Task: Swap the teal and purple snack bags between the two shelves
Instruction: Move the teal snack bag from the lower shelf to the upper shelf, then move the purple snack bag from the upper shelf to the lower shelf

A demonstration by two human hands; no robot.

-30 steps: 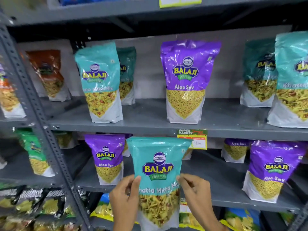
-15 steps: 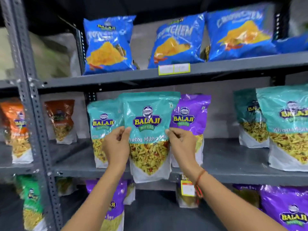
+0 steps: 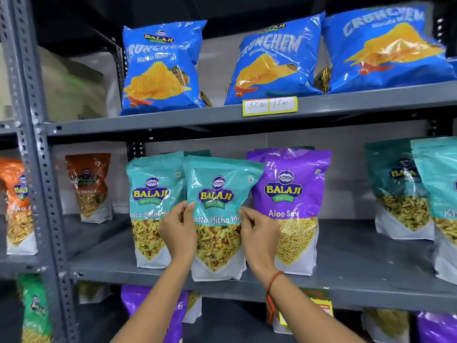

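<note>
I hold a teal snack bag [image 3: 218,194] upright with both hands, its base at the front of the middle shelf [image 3: 358,278]. My left hand [image 3: 178,231] pinches its left edge and my right hand [image 3: 258,235] its right edge. Another teal bag [image 3: 150,194] stands just left of it, and a purple Aloo Sev bag [image 3: 290,191] stands just right, partly behind. More teal bags [image 3: 398,184] stand at the far right. On the lower shelf, purple bags [image 3: 138,300] show below, partly hidden by my arms.
Blue Crunchem chip bags [image 3: 274,60] fill the top shelf above a price label [image 3: 269,105]. Orange bags [image 3: 90,184] stand at the left beyond the perforated grey upright [image 3: 37,169]. A green bag [image 3: 34,308] stands low left. A gap of bare shelf lies between the purple and far-right teal bags.
Both hands carried the teal bag up from the lower shelf to the middle shelf, between the teal and purple bags. My view rose, bringing the blue chip bags into sight.
</note>
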